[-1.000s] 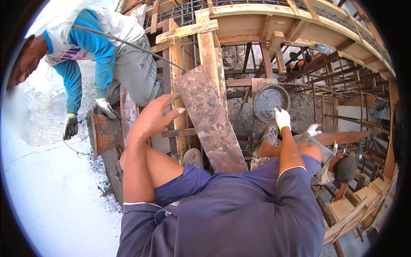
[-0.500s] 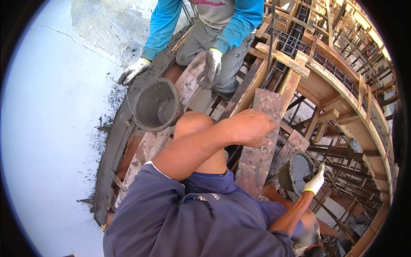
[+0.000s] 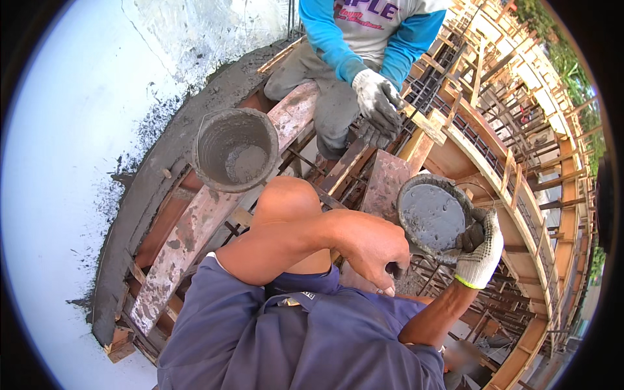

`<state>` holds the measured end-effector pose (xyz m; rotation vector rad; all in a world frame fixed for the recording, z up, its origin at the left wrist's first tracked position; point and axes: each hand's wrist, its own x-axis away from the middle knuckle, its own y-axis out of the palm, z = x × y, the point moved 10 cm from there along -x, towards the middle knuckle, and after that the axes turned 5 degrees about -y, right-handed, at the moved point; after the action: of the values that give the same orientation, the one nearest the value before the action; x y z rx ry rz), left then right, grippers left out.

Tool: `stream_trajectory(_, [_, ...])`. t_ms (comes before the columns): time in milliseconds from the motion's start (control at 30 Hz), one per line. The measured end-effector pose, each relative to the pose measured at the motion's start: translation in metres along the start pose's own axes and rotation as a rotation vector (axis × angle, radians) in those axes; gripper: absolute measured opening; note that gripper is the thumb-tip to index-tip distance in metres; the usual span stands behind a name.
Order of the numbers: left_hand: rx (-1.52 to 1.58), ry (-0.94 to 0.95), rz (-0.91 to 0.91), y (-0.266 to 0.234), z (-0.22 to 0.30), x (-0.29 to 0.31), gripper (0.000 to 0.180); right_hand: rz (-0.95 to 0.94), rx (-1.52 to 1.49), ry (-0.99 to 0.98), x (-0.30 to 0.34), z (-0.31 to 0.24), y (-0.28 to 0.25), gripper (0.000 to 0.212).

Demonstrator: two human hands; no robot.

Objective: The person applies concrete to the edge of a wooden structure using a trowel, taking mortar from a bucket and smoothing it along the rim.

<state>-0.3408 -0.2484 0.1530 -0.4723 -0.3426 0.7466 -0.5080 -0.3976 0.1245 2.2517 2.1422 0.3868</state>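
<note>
My right hand point(image 3: 480, 252), in a white knitted glove smeared with grey, grips the rim of a dark bucket point(image 3: 402, 209). Wet grey mortar point(image 3: 430, 213) fills that bucket almost to the top. My bare left hand point(image 3: 374, 250) hovers in front of my raised knee, its fingers curled in, and I see nothing in them. Beyond that knee, to the left, a second dark bucket point(image 3: 203, 156) stands tilted toward me, with only a coating and some grey residue inside. Neither of my hands touches it.
Across from me a co-worker in turquoise sleeves kneels, gloved hands point(image 3: 380, 107) together. A curved mortar-covered ledge point(image 3: 140, 188) borders the pale wall point(image 3: 71, 162). Splattered planks point(image 3: 185, 244) cross gaps around my legs. Timber formwork point(image 3: 500, 185) and rebar spread along the right.
My right hand has raised the full bucket up and forward. My left hand has dropped slightly lower. The co-worker's hand has left the other bucket's handle, and both gloves have come together. The view has shifted.
</note>
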Motion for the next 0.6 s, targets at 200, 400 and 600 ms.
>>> stream_trajectory(200, [0.153,0.169,0.098,-0.008,0.011,0.036,0.038,-0.342,-0.025,-0.015,0.019,0.002,0.147,0.032])
stream_trajectory(400, [0.033,0.045,0.251,-0.025,-0.012,0.064,0.041,-0.535,-0.137,0.110,0.022,0.048,0.262,0.027])
stream_trajectory(600, [0.040,-0.055,0.347,-0.038,-0.036,0.078,0.041,-0.895,0.007,-0.366,0.033,0.007,0.394,0.038])
